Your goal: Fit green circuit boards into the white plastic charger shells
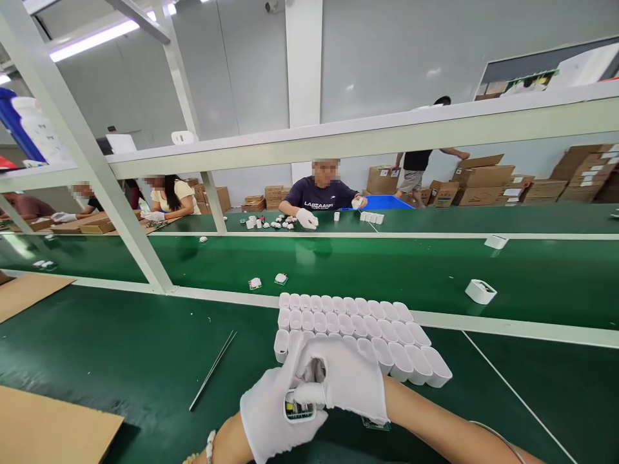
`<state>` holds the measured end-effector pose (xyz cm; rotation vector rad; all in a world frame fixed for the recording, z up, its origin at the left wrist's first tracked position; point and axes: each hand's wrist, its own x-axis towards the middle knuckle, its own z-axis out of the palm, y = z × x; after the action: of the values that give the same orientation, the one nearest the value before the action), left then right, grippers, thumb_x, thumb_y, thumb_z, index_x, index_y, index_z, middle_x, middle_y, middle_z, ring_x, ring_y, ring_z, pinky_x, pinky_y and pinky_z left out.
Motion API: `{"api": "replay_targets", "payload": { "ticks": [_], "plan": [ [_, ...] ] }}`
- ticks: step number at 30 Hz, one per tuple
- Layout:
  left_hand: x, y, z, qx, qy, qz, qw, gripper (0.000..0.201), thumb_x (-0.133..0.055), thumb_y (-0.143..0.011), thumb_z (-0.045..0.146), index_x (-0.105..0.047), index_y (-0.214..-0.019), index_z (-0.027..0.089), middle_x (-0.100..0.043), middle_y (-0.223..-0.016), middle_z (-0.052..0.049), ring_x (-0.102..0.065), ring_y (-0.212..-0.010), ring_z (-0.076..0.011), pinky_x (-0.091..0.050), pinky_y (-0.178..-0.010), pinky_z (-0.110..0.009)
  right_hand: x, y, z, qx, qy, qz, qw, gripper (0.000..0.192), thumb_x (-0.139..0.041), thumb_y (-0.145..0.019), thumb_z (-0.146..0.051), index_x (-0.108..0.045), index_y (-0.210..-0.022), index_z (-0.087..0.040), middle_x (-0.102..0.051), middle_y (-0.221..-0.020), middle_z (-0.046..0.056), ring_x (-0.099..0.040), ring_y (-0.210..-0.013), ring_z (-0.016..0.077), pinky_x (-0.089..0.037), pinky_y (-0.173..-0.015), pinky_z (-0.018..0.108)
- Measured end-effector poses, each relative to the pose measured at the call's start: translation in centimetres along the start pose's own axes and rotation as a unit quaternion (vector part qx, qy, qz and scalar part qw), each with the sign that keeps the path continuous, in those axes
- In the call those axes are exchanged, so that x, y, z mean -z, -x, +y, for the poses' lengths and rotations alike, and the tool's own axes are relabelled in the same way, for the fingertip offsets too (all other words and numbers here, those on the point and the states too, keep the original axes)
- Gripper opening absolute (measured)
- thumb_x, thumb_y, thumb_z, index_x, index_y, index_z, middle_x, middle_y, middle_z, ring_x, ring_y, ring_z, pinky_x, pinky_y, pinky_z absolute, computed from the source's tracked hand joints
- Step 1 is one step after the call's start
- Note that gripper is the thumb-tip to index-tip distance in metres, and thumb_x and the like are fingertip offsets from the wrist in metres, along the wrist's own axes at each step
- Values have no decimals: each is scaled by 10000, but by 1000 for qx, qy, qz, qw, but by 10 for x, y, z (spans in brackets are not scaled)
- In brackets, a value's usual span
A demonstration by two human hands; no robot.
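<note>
In white gloves, both my hands meet over the front of the green bench. My left hand (pixel 265 412) is closed around a small white plastic case (pixel 300 419), its open end facing me. Inside the case a circuit board (pixel 297 408) with yellow and dark parts shows. My right hand (pixel 353 377) curls over the same case, a finger pressed at its opening; its other fingertips are partly hidden. Just beyond my hands stand rows of white cases (pixel 348 322). Below my right wrist a green circuit board (pixel 376 423) lies partly covered.
Metal tweezers (pixel 213 370) lie left of my hands. Cardboard (pixel 58 425) covers the left bench corner. On the green belt (pixel 387 264) are two small boards (pixel 281 278) and a loose case (pixel 480 292). A co-worker (pixel 319 193) sits opposite; a frame post (pixel 106 174) rises at left.
</note>
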<state>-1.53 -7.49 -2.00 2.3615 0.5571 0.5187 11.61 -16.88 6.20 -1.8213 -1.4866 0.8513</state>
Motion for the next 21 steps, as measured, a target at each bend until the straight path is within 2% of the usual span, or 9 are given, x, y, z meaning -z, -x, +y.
{"api": "replay_targets", "payload": {
  "ticks": [3,6,9,11,13,15,18,19,21],
  "plan": [
    [-1,2,1,-21,-33,6,999,368,-713,-632,315,-677,-996,272,-698,-645,6,-662,-520,-197,-418,-420,-208,-4,-1,-1,0,14,-29,999,99,-652,-727,-145,-564,-686,-164,-581,-683,-22,-510,-612,111,-377,-537,214],
    [-4,2,-2,-39,-44,-5,998,318,-708,-635,307,-671,-949,273,-680,-639,8,-639,-514,-182,-379,-415,-207,-7,-4,4,-5,24,-33,999,86,-620,-713,-105,-556,-693,-158,-526,-643,-44,-474,-579,88,-343,-514,196],
    [-4,0,-2,1,-39,0,999,347,-710,-639,345,-647,-969,257,-692,-698,-14,-655,-588,-202,-426,-479,-229,-2,-7,11,-11,24,-28,999,58,-624,-754,-180,-582,-720,-159,-550,-671,-29,-496,-611,107,-361,-527,206],
    [-1,-2,1,20,3,-16,1000,348,-692,-666,363,-625,-988,250,-698,-709,-8,-652,-604,-191,-469,-529,-240,5,-8,14,10,3,-18,1000,94,-570,-806,-205,-594,-725,-165,-573,-699,-15,-514,-653,121,-397,-569,221],
    [4,-6,3,24,54,-36,998,276,-658,-689,338,-614,-946,245,-690,-676,15,-643,-592,-171,-495,-559,-240,11,-6,11,34,-20,19,999,122,-523,-837,-216,-600,-750,-178,-588,-750,-11,-520,-700,129,-418,-625,237],
    [7,-9,3,13,97,-44,994,289,-651,-668,302,-608,-946,236,-697,-693,17,-658,-632,-175,-525,-608,-249,11,-2,5,25,-16,49,998,84,-614,-791,-268,-590,-773,-190,-569,-769,-21,-510,-711,133,-401,-615,239],
    [5,-12,-2,-39,153,-65,985,476,-663,-644,265,-559,-1104,204,-724,-910,-43,-691,-849,-223,-557,-776,-304,0,2,-5,-13,48,30,998,343,-826,-558,-329,-590,-763,-189,-550,-768,-29,-490,-694,140,-335,-558,233],
    [4,-12,-4,-54,168,-57,983,500,-663,-638,255,-539,-1118,187,-716,-964,-72,-688,-891,-239,-557,-806,-328,-4,1,-6,-32,75,29,996,358,-838,-528,-325,-588,-741,-182,-552,-759,-21,-484,-689,144,-316,-550,237],
    [0,-14,-6,-36,175,10,984,415,-648,-645,234,-527,-1037,171,-702,-971,-104,-692,-877,-251,-569,-787,-358,-10,-1,-4,-78,103,67,989,304,-799,-573,-323,-569,-700,-169,-554,-724,-3,-476,-672,151,-297,-543,248]
  ]
}}
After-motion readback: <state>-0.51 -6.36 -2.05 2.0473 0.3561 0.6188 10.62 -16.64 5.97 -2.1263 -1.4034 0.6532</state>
